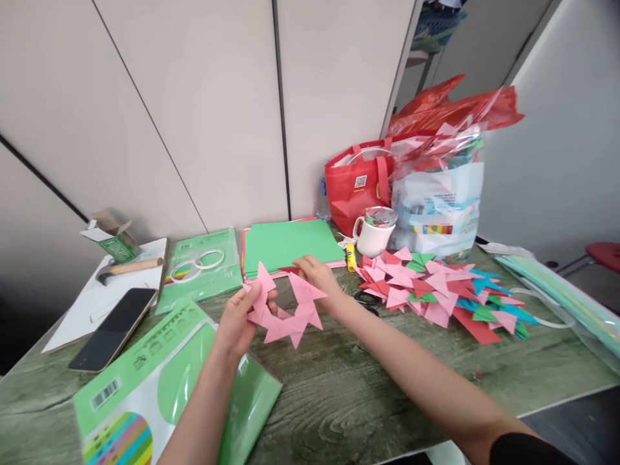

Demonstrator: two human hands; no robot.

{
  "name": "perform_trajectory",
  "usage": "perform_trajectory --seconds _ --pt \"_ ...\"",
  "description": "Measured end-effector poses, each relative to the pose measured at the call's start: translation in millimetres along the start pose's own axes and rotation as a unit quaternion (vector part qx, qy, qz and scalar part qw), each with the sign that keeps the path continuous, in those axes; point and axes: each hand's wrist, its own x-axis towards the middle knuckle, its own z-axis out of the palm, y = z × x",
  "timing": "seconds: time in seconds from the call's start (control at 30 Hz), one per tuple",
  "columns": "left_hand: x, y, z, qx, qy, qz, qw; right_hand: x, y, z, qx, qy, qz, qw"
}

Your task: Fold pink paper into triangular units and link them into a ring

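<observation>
My left hand pinches one end of a pink folded-paper ring, built of pointed pieces with a gap at the top. This ring is held up above the table. Behind its other end is my right hand, fingers bent and close together near the front edge of the green paper stack. A bit of red paper shows at those fingertips; whether they hold it is unclear, and the thumb is hidden. To the right lies a heap of folded paper pieces in pink, red, green and blue.
A yellow glue stick, a white mug and black scissors are near the heap. Behind stand a red bag and a clear plastic bag. At left are a phone, a hammer and green paper packs.
</observation>
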Motion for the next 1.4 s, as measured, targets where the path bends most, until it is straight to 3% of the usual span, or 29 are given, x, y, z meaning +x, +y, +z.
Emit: perform_trajectory --seconds 0.1,0.17,0.23,0.3,0.4,0.67,0.83,1.03,1.13,1.4 --pt "-3 -2 2.3 0.079 0.021 0.034 0.996 -7 15 -20 0.108 0.108 0.083 0.985" --pt "-4 -3 4.0 0.134 0.019 0.066 0.989 -14 23 -30 0.232 0.153 0.156 0.948" --pt "-5 -5 6.1 0.177 0.012 0.092 0.980 -22 26 -38 0.371 0.163 0.202 0.891" --pt "-6 -6 8.4 0.193 0.011 0.100 0.976 -30 21 -42 0.476 0.150 0.199 0.844" --pt "-8 -7 11.3 0.190 0.005 0.095 0.977 -39 7 -44 0.547 0.093 0.168 0.815" --pt "-12 -7 13.9 0.232 -0.080 0.084 0.966 -49 -5 -40 0.452 0.135 0.104 0.876" --pt "-11 -9 14.6 0.253 -0.065 0.082 0.962 -56 -7 -41 0.418 0.196 0.094 0.882" --pt "-13 -8 16.1 0.278 -0.064 0.074 0.956 -62 -12 -42 0.301 0.219 0.014 0.928" --pt "-12 -8 16.1 0.263 -0.052 0.065 0.961 -65 -14 -39 0.350 0.216 0.032 0.911" --pt "-11 -10 16.1 0.246 -0.042 0.073 0.966 -62 -22 -39 0.525 0.155 0.120 0.828"
